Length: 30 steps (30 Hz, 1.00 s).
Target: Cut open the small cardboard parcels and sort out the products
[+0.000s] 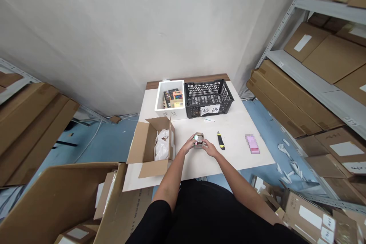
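Both my hands meet over the middle of the white table (243, 160), gripping a small brown box (198, 139) with a greenish-white item showing at its top. My left hand (190, 145) curls round the box's left side. My right hand (208, 146) pinches its right side. Just left of the hands stands an open cardboard carton (148, 148) with white plastic packets inside. A yellow and black utility knife (220, 140) lies close to the right of my right hand.
A white bin (160, 99) with colourful small boxes and a black mesh basket (208, 97) with a paper label stand at the table's back. A pink object (252, 143) lies at the right. Shelves of cartons flank both sides; open cartons lie on the floor.
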Tool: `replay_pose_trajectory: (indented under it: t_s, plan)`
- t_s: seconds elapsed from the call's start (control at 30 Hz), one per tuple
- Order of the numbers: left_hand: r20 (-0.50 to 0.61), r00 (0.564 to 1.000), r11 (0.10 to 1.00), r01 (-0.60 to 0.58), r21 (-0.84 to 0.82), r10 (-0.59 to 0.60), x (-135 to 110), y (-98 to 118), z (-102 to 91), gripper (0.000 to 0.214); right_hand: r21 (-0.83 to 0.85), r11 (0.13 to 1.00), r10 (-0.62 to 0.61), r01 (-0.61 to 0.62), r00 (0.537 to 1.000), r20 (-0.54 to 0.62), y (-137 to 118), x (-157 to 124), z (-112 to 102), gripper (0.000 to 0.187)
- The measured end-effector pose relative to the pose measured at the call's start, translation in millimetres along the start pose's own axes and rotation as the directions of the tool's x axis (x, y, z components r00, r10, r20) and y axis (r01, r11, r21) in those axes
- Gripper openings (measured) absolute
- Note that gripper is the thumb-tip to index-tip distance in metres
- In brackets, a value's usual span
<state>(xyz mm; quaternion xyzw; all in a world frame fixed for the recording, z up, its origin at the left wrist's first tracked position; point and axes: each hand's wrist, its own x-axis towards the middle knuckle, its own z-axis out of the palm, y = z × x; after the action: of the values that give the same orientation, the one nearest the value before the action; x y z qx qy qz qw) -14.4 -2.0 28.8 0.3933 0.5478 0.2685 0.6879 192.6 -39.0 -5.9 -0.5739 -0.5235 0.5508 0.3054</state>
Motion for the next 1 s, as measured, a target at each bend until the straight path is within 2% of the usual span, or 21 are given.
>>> replay_pose_trajectory:
  t_s: [0.13,0.27,0.33,0.5,0.7,0.8,0.9,1.0]
  plan:
    - [-0.017,0.999,0.999,-0.039,0.017,0.039,6,-4,-2.2,0.068,0.124,0.992,0.005,-0.002,1.000,-0.018,3,0,9,0.037]
    - [-0.030,0.972,0.970,-0.232,0.068,0.235,11,-9,-3.5,0.064,0.264,0.963,-0.023,0.046,0.996,-0.090,4,3,19,0.044]
    - [-0.050,0.954,0.953,-0.293,0.074,0.297,12,-10,-4.3,0.060,0.306,0.951,-0.005,0.046,0.991,-0.134,5,4,21,0.052]
    - [-0.058,0.915,0.913,-0.390,0.120,0.398,7,-8,-7.5,0.031,0.301,0.954,0.041,-0.002,0.992,-0.122,5,2,23,0.067]
    - [0.022,0.898,0.888,-0.437,0.143,0.438,0,-24,-10.3,0.043,0.321,0.947,0.059,-0.025,0.994,-0.096,4,4,29,0.079]
    - [-0.074,0.882,0.879,-0.452,0.150,0.465,2,-39,-8.0,0.045,0.334,0.942,0.019,0.015,0.995,-0.099,5,6,32,0.074]
    - [-0.188,0.848,0.865,-0.462,0.196,0.496,4,-51,-2.9,0.044,0.377,0.925,0.008,0.034,0.994,-0.110,4,7,34,0.070]
    - [-0.230,0.834,0.860,-0.450,0.241,0.501,3,-54,3.4,0.046,0.413,0.910,0.016,0.045,0.990,-0.141,-1,8,39,0.066]
